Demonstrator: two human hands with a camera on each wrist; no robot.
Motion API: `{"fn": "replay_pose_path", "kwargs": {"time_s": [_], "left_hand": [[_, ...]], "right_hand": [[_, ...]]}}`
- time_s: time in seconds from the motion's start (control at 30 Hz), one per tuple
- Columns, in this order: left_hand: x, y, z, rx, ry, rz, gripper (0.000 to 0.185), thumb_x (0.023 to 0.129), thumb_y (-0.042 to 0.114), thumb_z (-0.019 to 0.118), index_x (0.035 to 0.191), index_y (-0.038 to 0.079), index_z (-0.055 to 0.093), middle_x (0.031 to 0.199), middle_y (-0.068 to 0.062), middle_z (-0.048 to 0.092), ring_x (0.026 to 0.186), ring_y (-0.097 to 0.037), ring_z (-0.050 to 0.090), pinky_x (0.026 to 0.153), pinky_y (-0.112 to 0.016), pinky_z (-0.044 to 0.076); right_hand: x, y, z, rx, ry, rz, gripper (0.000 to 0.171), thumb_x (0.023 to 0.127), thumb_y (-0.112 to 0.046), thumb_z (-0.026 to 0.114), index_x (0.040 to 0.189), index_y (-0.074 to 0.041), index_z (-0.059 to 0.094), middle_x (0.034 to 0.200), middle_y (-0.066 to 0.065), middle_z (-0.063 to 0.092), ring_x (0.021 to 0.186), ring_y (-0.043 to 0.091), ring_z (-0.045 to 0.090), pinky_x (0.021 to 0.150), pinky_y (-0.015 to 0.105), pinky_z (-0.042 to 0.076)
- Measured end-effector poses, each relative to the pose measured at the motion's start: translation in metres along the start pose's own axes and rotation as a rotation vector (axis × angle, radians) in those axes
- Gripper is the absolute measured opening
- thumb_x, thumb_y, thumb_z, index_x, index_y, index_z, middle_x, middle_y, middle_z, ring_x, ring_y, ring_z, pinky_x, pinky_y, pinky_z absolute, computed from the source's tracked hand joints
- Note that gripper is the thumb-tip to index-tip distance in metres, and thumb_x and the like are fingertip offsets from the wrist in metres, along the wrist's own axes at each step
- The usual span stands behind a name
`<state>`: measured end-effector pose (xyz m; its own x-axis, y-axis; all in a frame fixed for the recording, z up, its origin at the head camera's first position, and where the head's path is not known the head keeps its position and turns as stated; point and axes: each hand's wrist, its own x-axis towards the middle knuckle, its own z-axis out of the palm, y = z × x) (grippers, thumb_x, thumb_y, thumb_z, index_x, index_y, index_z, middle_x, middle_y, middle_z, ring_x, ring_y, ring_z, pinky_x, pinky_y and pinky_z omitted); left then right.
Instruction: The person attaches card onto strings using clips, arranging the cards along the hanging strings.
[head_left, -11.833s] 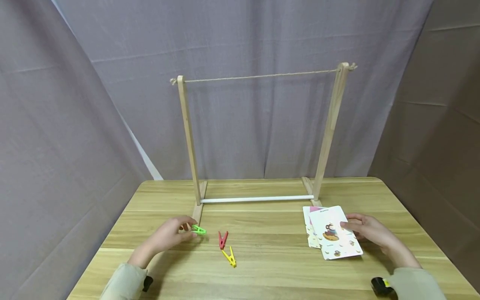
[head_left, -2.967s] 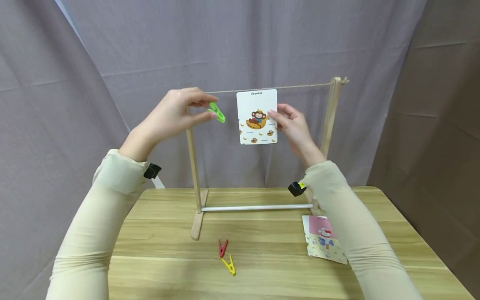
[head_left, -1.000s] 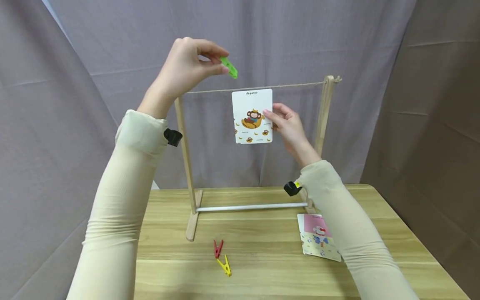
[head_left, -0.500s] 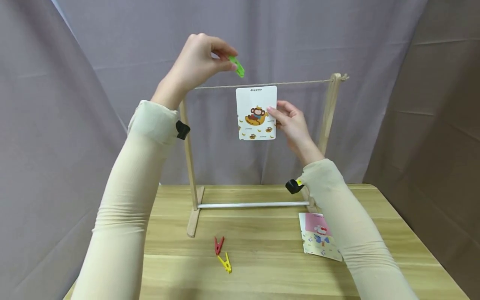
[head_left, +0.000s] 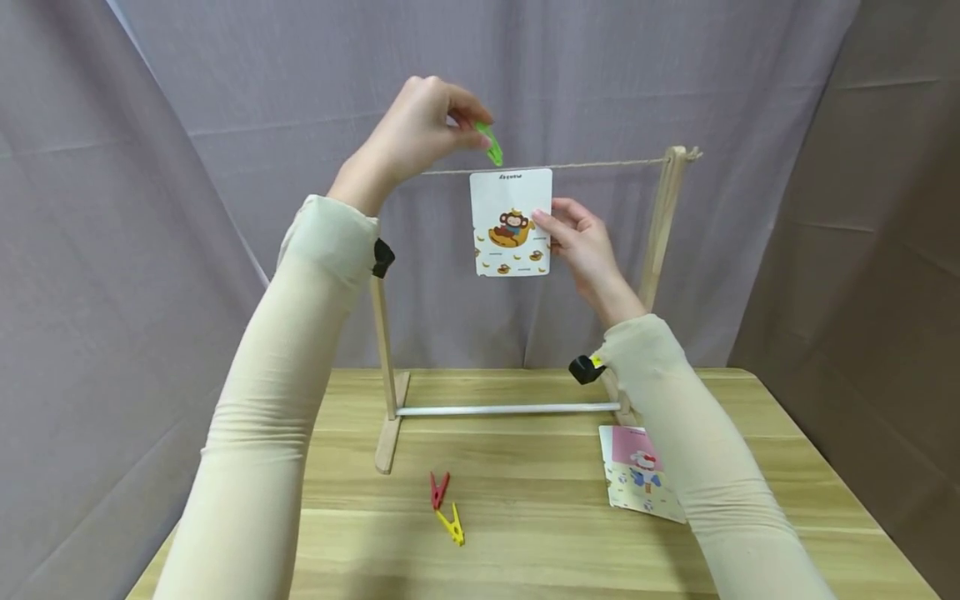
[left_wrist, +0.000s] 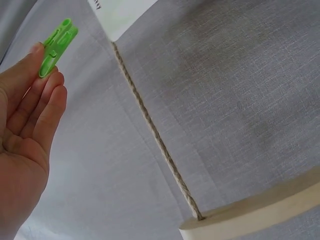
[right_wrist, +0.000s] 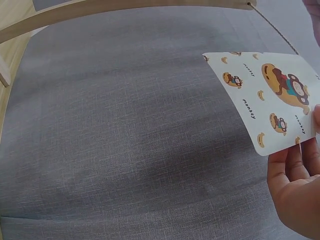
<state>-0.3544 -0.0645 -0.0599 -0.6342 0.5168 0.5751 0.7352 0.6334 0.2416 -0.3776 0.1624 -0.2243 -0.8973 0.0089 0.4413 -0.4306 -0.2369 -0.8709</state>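
My left hand point(head_left: 423, 125) pinches a green clothespin point(head_left: 491, 145) between thumb and fingers, just above the top edge of the monkey card. In the left wrist view the clothespin point(left_wrist: 58, 47) is apart from both card and rope point(left_wrist: 155, 130). My right hand point(head_left: 588, 250) grips the white monkey card point(head_left: 502, 196) by its right side, thumb in front and fingers behind. The card stands upright in front of the rope point(head_left: 607, 164), its top edge close to the rope's height. Its pattern of small monkeys and bananas shows in the right wrist view point(right_wrist: 250, 90).
A wooden stand with two posts point(head_left: 662, 225) and a white bottom bar point(head_left: 510, 409) carries the rope. On the table point(head_left: 525, 542) lie a red clothespin point(head_left: 438, 492), a yellow clothespin point(head_left: 452, 527) and a pink-and-yellow card point(head_left: 633, 492), partly behind my right sleeve. Grey curtain hangs behind.
Both hands rose from the table, the right bringing the monkey card to the rope. My left hand carried the green clothespin up, then rightward, and has lowered it slightly toward the card's top edge.
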Motion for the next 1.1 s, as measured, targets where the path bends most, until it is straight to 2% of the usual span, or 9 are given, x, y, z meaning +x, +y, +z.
{"fn": "replay_pose_path", "kwargs": {"time_s": [0.3, 0.7, 1.1], "left_hand": [[0.004, 0.004, 0.005, 0.032, -0.032, 0.048, 0.026, 0.091, 0.018, 0.078, 0.114, 0.006, 0.076, 0.102, -0.001, 0.074, 0.085, -0.006, 0.061, 0.083, -0.018, 0.048], [0.009, -0.001, 0.012, 0.06, -0.081, 0.007, 0.026, 0.092, 0.017, 0.076, 0.116, 0.007, 0.074, 0.103, -0.002, 0.073, 0.088, -0.008, 0.06, 0.083, -0.019, 0.048], [0.008, -0.004, 0.011, 0.071, -0.101, 0.015, 0.025, 0.093, 0.017, 0.076, 0.116, 0.008, 0.075, 0.104, -0.001, 0.074, 0.087, -0.007, 0.06, 0.082, -0.02, 0.048]], "right_hand": [[0.001, 0.003, 0.003, -0.007, -0.013, -0.005, 0.011, 0.095, -0.011, 0.072, 0.105, -0.014, 0.07, 0.091, -0.002, 0.073, 0.078, 0.011, 0.066, 0.07, 0.024, 0.052], [0.002, 0.006, 0.007, -0.026, 0.019, 0.007, 0.012, 0.094, -0.011, 0.073, 0.105, -0.014, 0.07, 0.09, -0.001, 0.072, 0.08, 0.012, 0.065, 0.069, 0.024, 0.052], [0.002, 0.006, 0.008, -0.059, 0.019, 0.005, 0.015, 0.094, -0.015, 0.073, 0.109, -0.015, 0.069, 0.092, -0.001, 0.072, 0.082, 0.013, 0.066, 0.07, 0.024, 0.052]]}}
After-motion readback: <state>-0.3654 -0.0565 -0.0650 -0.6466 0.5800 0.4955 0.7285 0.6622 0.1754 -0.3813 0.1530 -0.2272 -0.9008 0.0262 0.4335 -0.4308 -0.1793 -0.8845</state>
